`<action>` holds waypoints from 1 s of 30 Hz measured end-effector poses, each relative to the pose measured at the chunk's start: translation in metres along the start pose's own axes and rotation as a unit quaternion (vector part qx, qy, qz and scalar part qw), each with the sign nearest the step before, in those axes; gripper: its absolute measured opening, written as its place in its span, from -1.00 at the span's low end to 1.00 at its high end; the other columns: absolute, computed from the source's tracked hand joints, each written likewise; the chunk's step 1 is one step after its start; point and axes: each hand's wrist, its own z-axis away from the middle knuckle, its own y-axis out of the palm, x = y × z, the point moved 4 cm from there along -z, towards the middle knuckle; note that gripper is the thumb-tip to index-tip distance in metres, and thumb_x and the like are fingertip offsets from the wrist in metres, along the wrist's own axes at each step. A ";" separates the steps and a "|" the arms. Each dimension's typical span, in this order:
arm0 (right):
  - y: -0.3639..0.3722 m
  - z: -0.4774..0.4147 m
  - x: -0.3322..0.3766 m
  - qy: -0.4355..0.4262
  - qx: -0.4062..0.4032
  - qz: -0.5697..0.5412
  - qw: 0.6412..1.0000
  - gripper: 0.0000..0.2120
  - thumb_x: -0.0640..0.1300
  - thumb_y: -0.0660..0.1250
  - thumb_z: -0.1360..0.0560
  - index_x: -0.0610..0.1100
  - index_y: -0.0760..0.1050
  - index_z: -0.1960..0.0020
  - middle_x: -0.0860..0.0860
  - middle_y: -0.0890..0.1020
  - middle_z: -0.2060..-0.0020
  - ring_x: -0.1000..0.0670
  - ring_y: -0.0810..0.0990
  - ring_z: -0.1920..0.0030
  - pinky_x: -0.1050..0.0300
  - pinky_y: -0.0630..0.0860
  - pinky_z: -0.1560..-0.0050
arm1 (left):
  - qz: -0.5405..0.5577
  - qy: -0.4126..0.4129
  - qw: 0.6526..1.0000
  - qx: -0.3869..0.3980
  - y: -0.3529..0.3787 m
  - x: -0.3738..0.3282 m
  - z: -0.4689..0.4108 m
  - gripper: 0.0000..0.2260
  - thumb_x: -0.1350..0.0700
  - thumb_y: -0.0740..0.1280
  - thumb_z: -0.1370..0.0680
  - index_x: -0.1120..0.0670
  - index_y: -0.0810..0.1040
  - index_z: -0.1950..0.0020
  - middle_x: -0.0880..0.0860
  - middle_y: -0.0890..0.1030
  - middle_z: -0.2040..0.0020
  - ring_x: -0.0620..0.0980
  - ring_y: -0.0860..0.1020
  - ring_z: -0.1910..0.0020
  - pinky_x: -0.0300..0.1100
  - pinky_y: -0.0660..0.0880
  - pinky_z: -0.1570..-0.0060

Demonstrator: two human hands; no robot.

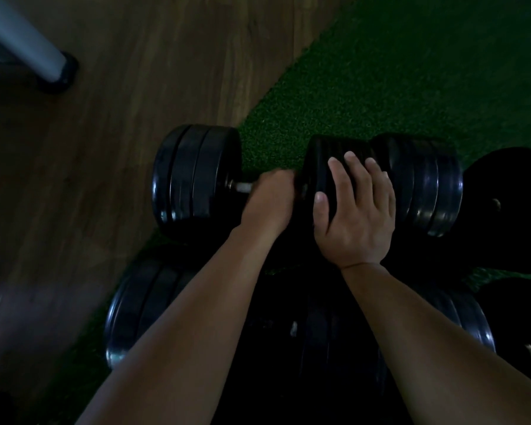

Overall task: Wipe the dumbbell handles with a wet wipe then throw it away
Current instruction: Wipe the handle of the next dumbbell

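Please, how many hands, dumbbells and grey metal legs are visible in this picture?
Hands: 2, left hand, right hand
Dumbbells: at least 2, far dumbbell, near dumbbell; darkness may hide more
Grey metal leg: 1
Total: at least 5

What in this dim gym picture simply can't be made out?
- Wet wipe: not visible in the head view; the closed left hand covers most of the dumbbell handle.
- Near dumbbell: both forearms hide its handle.
- Grey post: cut off by the top-left edge.
- Plates under the right hand: darkness blurs their outlines.
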 end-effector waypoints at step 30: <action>0.001 0.000 -0.002 0.000 0.007 -0.012 1.000 -0.53 0.10 0.11 -0.62 -0.09 0.45 -0.42 -0.09 0.47 -0.40 -0.21 0.37 -0.44 -0.14 0.22 -0.48 | 0.196 -0.163 0.931 -0.262 0.021 0.040 0.050 -0.84 0.21 0.33 -0.58 0.09 0.62 -0.12 0.05 0.57 -0.14 0.02 0.56 -0.06 -0.34 0.33 0.00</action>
